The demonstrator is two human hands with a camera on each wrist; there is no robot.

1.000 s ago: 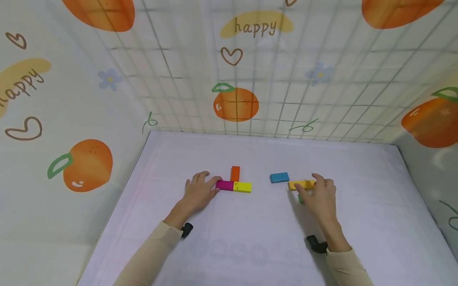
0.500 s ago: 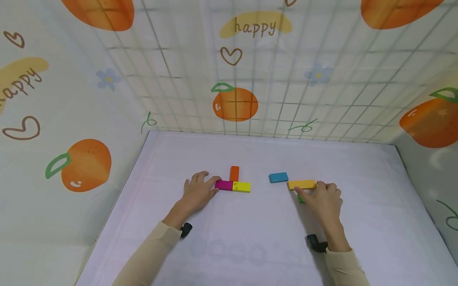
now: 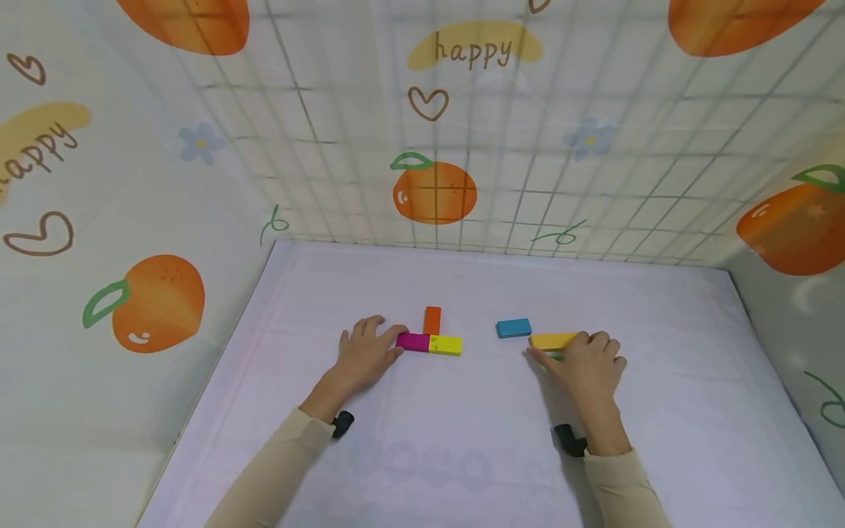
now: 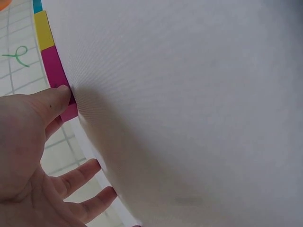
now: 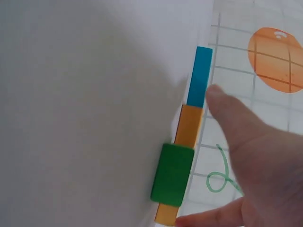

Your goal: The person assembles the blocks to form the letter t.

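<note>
Right hand (image 3: 590, 368): fingers spread loosely about the green block (image 5: 173, 175), no grip seen. Left hand (image 3: 363, 357) pinches magenta block (image 3: 416, 342). Amber block (image 3: 551, 342) just behind green; blue block (image 3: 513, 328) beyond. Judgement: light touch at green's ends only, lest amber shift.

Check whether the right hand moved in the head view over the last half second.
Yes, left: the right hand has shifted so its thumb sits closer to the blue block, which lies where it did.
</note>
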